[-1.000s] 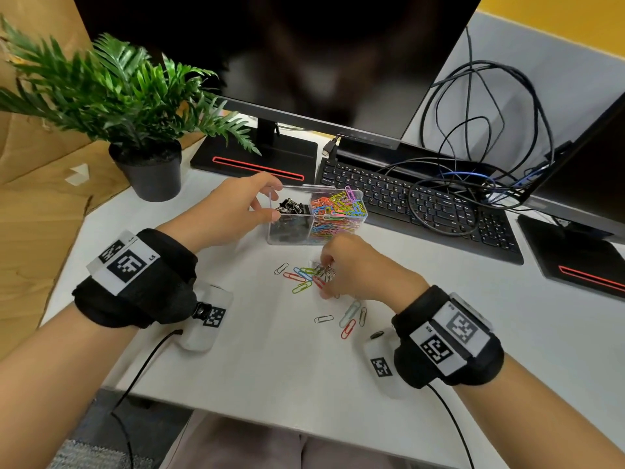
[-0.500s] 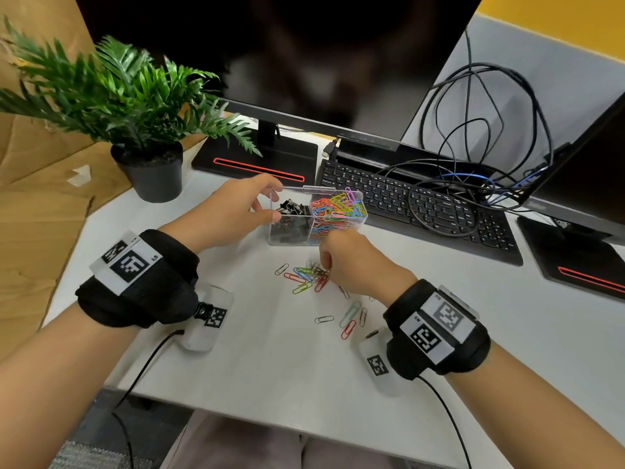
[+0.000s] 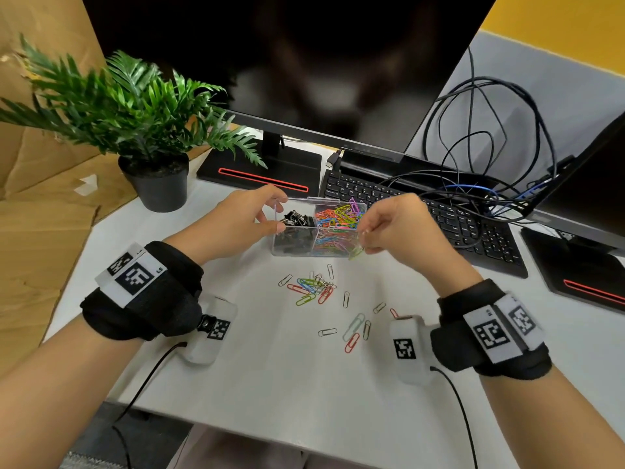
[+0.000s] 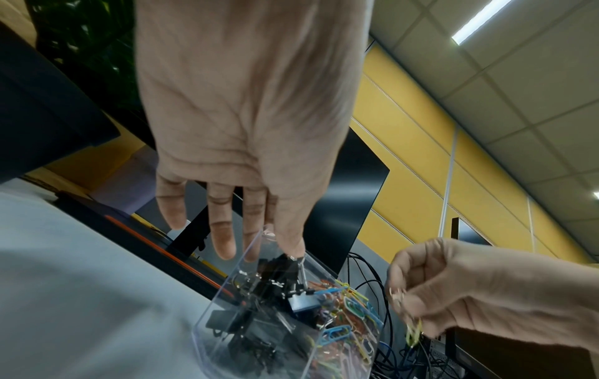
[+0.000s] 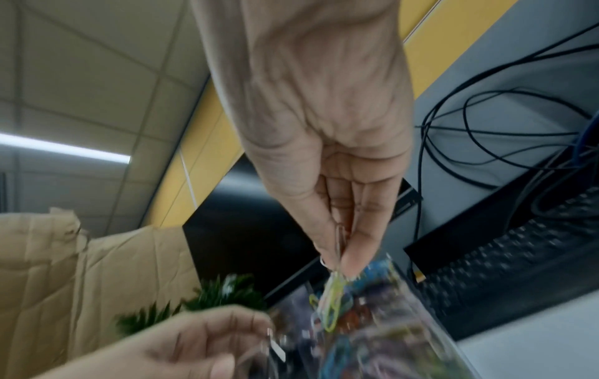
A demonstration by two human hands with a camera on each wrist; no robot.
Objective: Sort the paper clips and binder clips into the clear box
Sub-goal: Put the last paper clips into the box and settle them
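Right hand (image 3: 392, 228) pinching a few paper clips (image 3: 356, 252) at centre frame, beside the clear box (image 3: 287, 250); left hand (image 3: 236, 221) gripping its left wall. Best carried over the colourful right compartment, then released low to avoid scatter.

Counts:
- 1 clear box (image 3: 277, 247) with 2 compartments. Binder clips (image 3: 297, 218) are on the left and coloured paper clips (image 3: 338, 214) on the right. Both piles are too dense to count.
- Loose clips (image 3: 351, 342) on the table (image 3: 287, 384): about 9 lie singly, plus 1 tangled cluster (image 3: 313, 286) of at least 6. Overlap blocks an exact number.
- Pinched clips (image 3: 356, 253): at least 2, one silver and one yellow-green.
- 2 hands: left hand (image 3: 236, 221) and right hand (image 3: 395, 228).
- 2 wristbands (image 3: 152, 292).
- 2 wrist cameras (image 3: 209, 330).
- 2 monitors (image 3: 304, 45).
- 2 red-striped stands (image 3: 263, 170).
- 1 keyboard (image 3: 456, 218).
- 1 potted plant (image 3: 135, 106).
- Cables (image 3: 473, 147): too tangled to count.
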